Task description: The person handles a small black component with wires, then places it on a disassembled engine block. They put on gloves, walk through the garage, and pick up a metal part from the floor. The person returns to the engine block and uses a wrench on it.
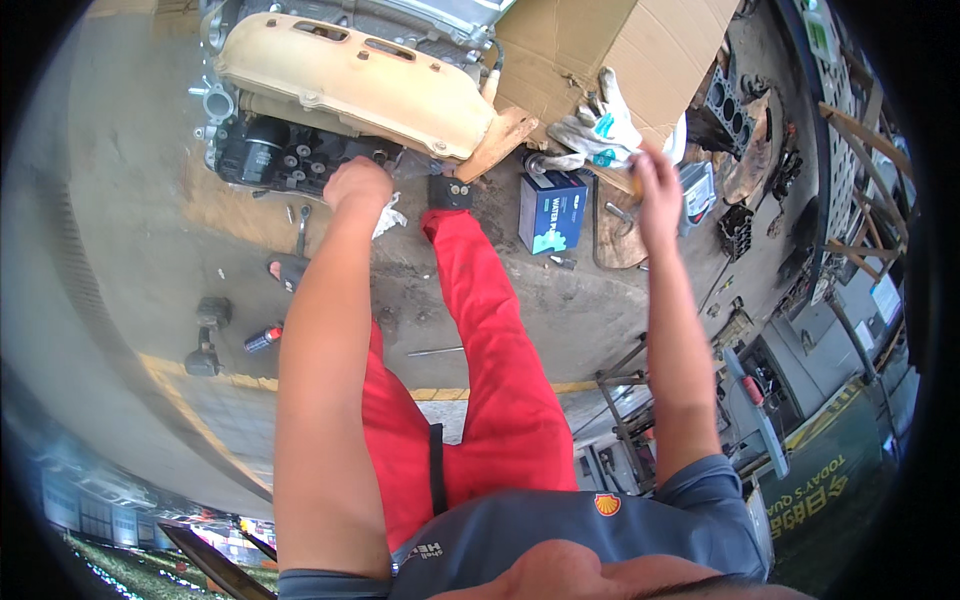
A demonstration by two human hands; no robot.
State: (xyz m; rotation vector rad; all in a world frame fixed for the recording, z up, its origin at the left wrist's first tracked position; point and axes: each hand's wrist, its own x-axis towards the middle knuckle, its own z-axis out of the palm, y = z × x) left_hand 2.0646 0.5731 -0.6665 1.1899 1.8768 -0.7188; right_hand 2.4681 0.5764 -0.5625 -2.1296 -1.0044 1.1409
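Note:
An engine with a tan heat shield (350, 85) lies at the far left, a black oil filter (265, 148) at its near side. My left hand (360, 183) is closed in a fist at the engine's near edge. What it grips, if anything, is hidden. Beside it is a crumpled white cloth or paper (390, 216). My right hand (656, 190), somewhat blurred, is closed around a small yellowish thing I cannot make out. It hovers over a wooden board (612, 245) bearing a metal piece (620, 212). Just left of it are soiled white work gloves (598, 130) and a blue box (553, 215).
Cardboard (600, 50) spreads behind the gloves. A wrench (303, 230), a black cordless power tool (208, 335) and a dark bottle with a red part (262, 340) lie on the floor at left. Engine parts (728, 108) lie at right, near a metal rack (850, 160).

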